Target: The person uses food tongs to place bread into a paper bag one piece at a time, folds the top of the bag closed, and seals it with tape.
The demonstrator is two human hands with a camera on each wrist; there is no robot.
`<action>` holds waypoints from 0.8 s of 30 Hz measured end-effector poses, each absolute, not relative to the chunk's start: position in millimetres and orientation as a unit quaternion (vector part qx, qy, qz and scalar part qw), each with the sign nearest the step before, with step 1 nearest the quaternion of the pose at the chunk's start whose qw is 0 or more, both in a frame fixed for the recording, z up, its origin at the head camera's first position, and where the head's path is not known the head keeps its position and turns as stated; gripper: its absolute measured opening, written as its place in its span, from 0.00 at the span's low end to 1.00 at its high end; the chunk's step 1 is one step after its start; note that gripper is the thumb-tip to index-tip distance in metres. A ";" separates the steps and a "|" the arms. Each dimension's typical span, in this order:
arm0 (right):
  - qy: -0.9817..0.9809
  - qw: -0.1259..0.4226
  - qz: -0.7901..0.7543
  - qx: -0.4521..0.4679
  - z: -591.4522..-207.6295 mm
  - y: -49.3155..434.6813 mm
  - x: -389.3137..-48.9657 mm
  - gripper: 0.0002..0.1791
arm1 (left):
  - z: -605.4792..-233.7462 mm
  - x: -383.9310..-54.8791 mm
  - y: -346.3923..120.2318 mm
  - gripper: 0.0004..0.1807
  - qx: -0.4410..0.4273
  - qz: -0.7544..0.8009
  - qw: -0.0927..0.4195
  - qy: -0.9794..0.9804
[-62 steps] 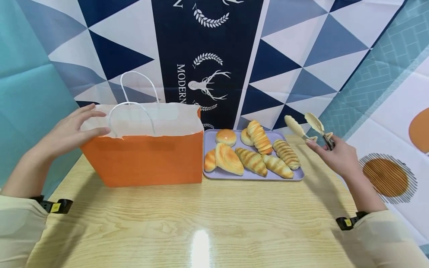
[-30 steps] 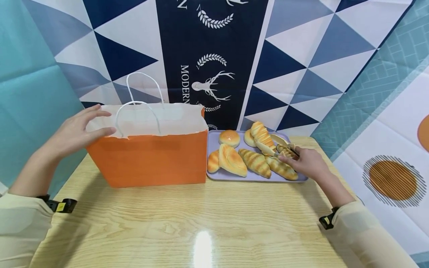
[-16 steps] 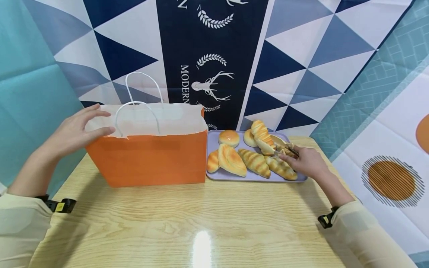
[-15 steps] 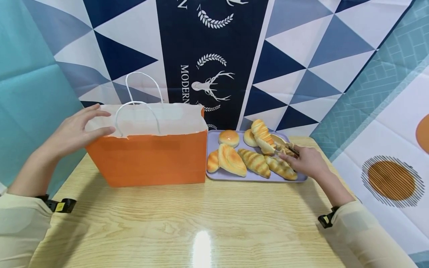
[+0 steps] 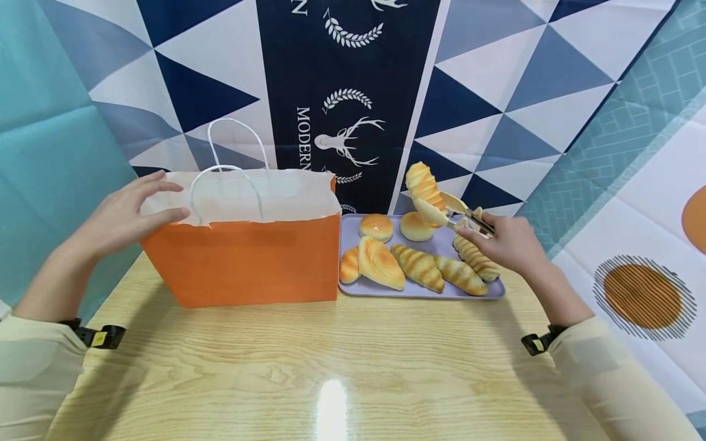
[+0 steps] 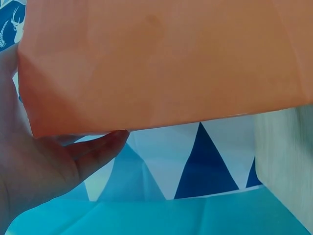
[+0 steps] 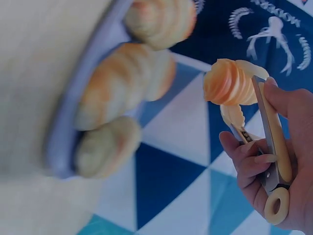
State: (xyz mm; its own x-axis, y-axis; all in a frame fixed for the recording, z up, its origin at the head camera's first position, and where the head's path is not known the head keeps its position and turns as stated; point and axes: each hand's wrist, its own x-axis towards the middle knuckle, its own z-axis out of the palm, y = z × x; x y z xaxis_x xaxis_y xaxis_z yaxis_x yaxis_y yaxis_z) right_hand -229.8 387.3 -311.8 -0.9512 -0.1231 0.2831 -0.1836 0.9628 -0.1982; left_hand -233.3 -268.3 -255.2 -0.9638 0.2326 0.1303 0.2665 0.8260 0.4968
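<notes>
Before fabric (image 5: 343,70) lettered "MODERN", right hand (image 5: 513,242) grips tongs (image 7: 278,139); left hand (image 5: 127,211), spread, touches bag (image 5: 248,263).

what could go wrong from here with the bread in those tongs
The tongs pinch the raised roll near its lower end, so it might tip or slip out, perhaps onto the round bun below. If it's carried over the orange bag, the white handles standing above the opening could snag it.
</notes>
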 end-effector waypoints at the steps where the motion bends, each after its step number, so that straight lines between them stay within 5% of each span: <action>1: -0.979 0.145 0.113 0.084 -307.6 383.8 -230.2 0.46 | -255.7 -233.4 -268.7 0.38 -0.131 -0.264 0.032 -0.955; 8: -0.970 0.175 0.122 0.118 -274.9 350.4 -226.0 0.40 | -255.5 -235.2 -268.4 0.39 -0.129 -0.266 0.028 -0.955; 14: -0.960 0.197 0.117 0.162 -253.9 314.8 -223.1 0.25 | -253.5 -237.3 -266.5 0.41 -0.123 -0.261 0.024 -0.957; 24: -0.942 0.225 0.112 0.221 -221.4 261.8 -225.7 0.23 | -254.2 -239.4 -267.8 0.43 -0.128 -0.262 0.029 -0.956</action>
